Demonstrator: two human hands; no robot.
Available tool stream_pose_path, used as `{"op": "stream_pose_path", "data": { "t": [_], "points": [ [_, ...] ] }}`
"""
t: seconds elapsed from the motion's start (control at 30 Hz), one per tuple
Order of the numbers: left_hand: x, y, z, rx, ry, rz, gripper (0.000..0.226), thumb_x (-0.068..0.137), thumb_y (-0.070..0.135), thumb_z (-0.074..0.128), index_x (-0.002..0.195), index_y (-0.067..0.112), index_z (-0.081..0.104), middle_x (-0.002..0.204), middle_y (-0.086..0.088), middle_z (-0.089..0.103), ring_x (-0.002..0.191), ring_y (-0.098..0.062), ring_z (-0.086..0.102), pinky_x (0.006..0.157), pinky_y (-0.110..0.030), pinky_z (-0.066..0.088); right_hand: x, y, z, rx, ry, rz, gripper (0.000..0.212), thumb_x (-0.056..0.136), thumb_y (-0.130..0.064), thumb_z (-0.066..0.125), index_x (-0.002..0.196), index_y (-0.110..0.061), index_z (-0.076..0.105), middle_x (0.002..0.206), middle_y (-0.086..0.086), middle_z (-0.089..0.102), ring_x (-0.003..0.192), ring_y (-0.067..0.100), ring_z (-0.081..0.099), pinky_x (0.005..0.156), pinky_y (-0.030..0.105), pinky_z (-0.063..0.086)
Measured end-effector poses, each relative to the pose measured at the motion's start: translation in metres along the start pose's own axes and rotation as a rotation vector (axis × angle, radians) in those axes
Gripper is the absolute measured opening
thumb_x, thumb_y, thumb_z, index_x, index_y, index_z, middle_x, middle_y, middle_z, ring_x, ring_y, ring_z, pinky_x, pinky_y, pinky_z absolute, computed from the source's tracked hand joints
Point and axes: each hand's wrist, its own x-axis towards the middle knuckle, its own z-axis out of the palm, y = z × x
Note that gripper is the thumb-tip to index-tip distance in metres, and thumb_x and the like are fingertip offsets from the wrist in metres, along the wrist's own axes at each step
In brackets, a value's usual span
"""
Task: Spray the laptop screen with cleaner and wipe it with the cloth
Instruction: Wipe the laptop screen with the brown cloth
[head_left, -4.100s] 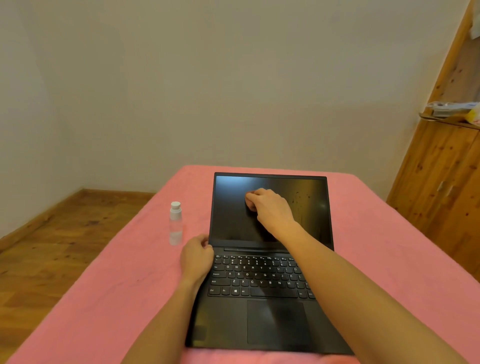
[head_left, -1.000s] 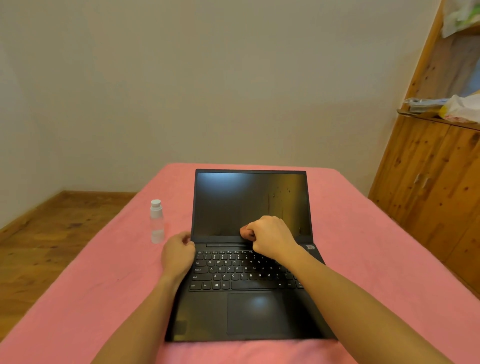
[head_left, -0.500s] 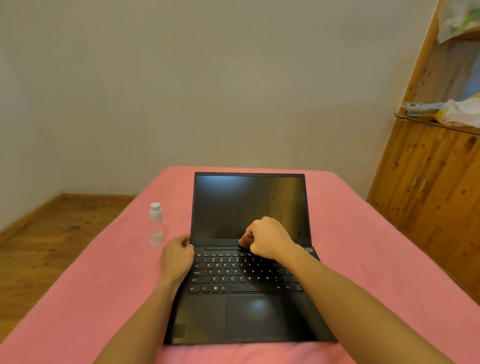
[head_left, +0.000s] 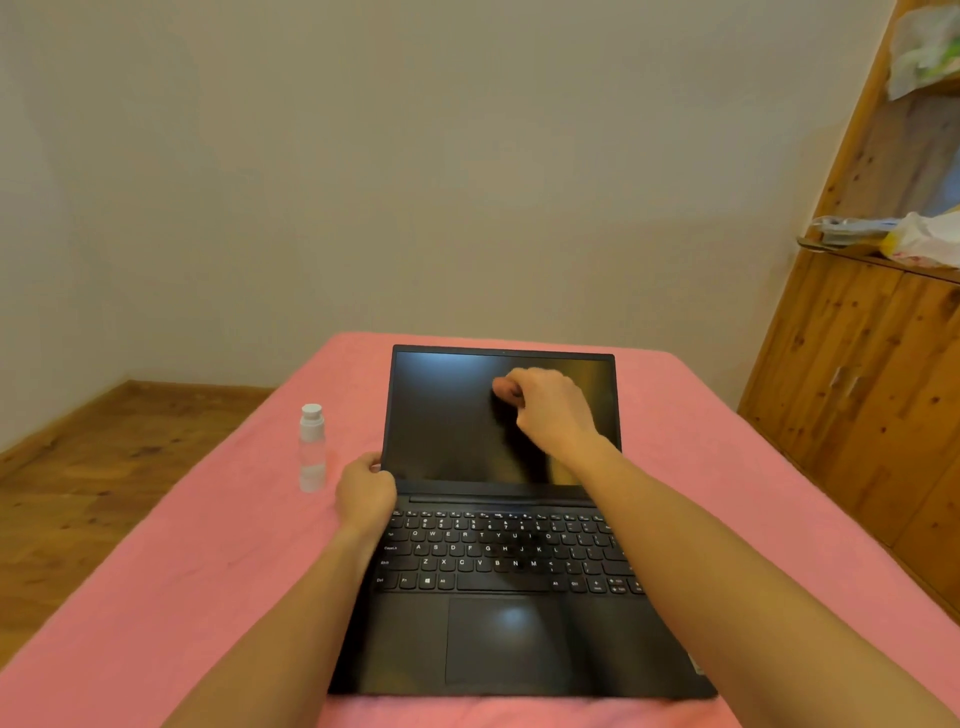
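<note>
An open black laptop (head_left: 498, 551) lies on the pink-covered table, its dark screen (head_left: 441, 415) facing me. My right hand (head_left: 550, 410) is curled into a fist against the upper middle of the screen, bunching a small pinkish cloth (head_left: 505, 388) that shows only at the fingertips. My left hand (head_left: 366, 493) grips the laptop's left edge by the hinge. A small clear spray bottle (head_left: 312, 447) with a white cap stands upright on the table just left of the laptop, a short way from my left hand.
The pink cover (head_left: 208, 571) spreads across the whole table. A wooden cabinet (head_left: 857, 389) stands close on the right, with plastic bags (head_left: 919, 239) on its ledge. Wooden floor (head_left: 104, 467) lies to the left and a plain wall is behind.
My right hand has slid with the cloth from the screen's bottom edge up to its upper middle. The droplets on the screen's right side no longer show. My left hand has stayed by the hinge.
</note>
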Motion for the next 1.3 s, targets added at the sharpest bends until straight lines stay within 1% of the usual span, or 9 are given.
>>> {"op": "stream_pose_path", "data": {
  "t": [0.1, 0.3, 0.47, 0.67, 0.77, 0.87, 1.03, 1.17, 1.3],
  "points": [
    [0.002, -0.002, 0.001, -0.039, 0.033, 0.016, 0.053, 0.072, -0.011, 0.041, 0.108, 0.011, 0.073, 0.099, -0.011, 0.075, 0.095, -0.029, 0.067, 0.087, -0.036, 0.052, 0.018, 0.006, -0.008, 0.016, 0.060, 0.006, 0.036, 0.067, 0.015, 0.045, 0.068, -0.021, 0.044, 0.077, 0.000, 0.055, 0.068, 0.027, 0.049, 0.050, 0.025, 0.025],
    [0.007, 0.000, 0.001, -0.137, -0.034, 0.086, 0.065, 0.065, -0.018, 0.033, 0.108, 0.008, 0.074, 0.093, -0.010, 0.075, 0.090, -0.025, 0.067, 0.087, -0.035, 0.053, 0.033, 0.012, -0.007, 0.014, 0.084, -0.045, 0.033, 0.080, 0.012, 0.048, 0.079, -0.021, 0.045, 0.088, 0.003, 0.057, 0.072, 0.022, 0.047, 0.052, 0.019, 0.023],
    [0.012, 0.003, 0.001, -0.178, -0.106, 0.155, 0.072, 0.063, -0.020, 0.029, 0.111, 0.010, 0.073, 0.095, -0.010, 0.075, 0.091, -0.021, 0.066, 0.089, -0.036, 0.053, 0.035, 0.013, -0.004, -0.015, 0.100, -0.057, 0.024, 0.086, 0.007, 0.050, 0.088, -0.015, 0.058, 0.095, 0.008, 0.063, 0.077, 0.022, 0.053, 0.064, 0.028, 0.041],
    [0.010, 0.003, 0.002, -0.205, -0.158, 0.153, 0.077, 0.062, -0.019, 0.027, 0.115, 0.015, 0.071, 0.094, -0.012, 0.076, 0.090, -0.024, 0.070, 0.092, -0.046, 0.053, 0.033, 0.016, -0.001, -0.059, 0.050, -0.074, 0.031, 0.081, 0.011, 0.048, 0.078, -0.019, 0.047, 0.093, 0.009, 0.062, 0.074, 0.024, 0.050, 0.060, 0.028, 0.035],
    [0.008, 0.003, 0.003, -0.085, -0.119, 0.172, 0.071, 0.064, -0.018, 0.031, 0.111, 0.015, 0.073, 0.096, -0.009, 0.076, 0.102, -0.031, 0.069, 0.092, -0.042, 0.052, 0.029, 0.015, 0.001, -0.064, 0.002, -0.073, 0.030, 0.078, 0.013, 0.047, 0.077, -0.017, 0.047, 0.093, 0.008, 0.059, 0.078, 0.026, 0.052, 0.060, 0.029, 0.037],
    [0.004, 0.002, 0.002, 0.061, -0.051, 0.186, 0.057, 0.070, -0.013, 0.037, 0.105, 0.014, 0.074, 0.093, -0.004, 0.074, 0.097, -0.028, 0.066, 0.080, -0.030, 0.047, 0.022, 0.013, 0.003, -0.063, -0.044, -0.059, 0.032, 0.070, 0.016, 0.045, 0.072, -0.017, 0.044, 0.087, 0.007, 0.055, 0.073, 0.027, 0.049, 0.056, 0.029, 0.031],
    [0.004, 0.002, 0.004, 0.125, -0.024, 0.153, 0.040, 0.075, -0.011, 0.037, 0.093, 0.004, 0.069, 0.093, -0.014, 0.071, 0.094, -0.034, 0.061, 0.080, -0.039, 0.045, 0.003, 0.014, 0.007, -0.045, -0.101, -0.058, 0.034, 0.060, 0.015, 0.043, 0.067, -0.018, 0.038, 0.080, 0.008, 0.053, 0.068, 0.029, 0.047, 0.049, 0.027, 0.021],
    [0.004, 0.002, 0.004, 0.138, -0.028, 0.125, 0.035, 0.074, -0.010, 0.037, 0.089, 0.001, 0.067, 0.093, -0.016, 0.070, 0.093, -0.036, 0.061, 0.079, -0.041, 0.045, -0.013, 0.015, 0.016, -0.080, -0.119, -0.021, 0.038, 0.071, 0.012, 0.052, 0.065, -0.023, 0.039, 0.078, 0.005, 0.056, 0.069, 0.025, 0.052, 0.059, 0.030, 0.035],
    [0.004, 0.003, 0.004, 0.134, -0.030, 0.114, 0.037, 0.075, -0.009, 0.038, 0.091, 0.002, 0.068, 0.095, -0.016, 0.071, 0.094, -0.034, 0.062, 0.082, -0.041, 0.047, -0.030, 0.016, 0.023, -0.114, -0.176, -0.033, 0.022, 0.077, 0.001, 0.059, 0.075, -0.020, 0.054, 0.084, 0.004, 0.063, 0.075, 0.023, 0.059, 0.067, 0.029, 0.044]
  ]
}}
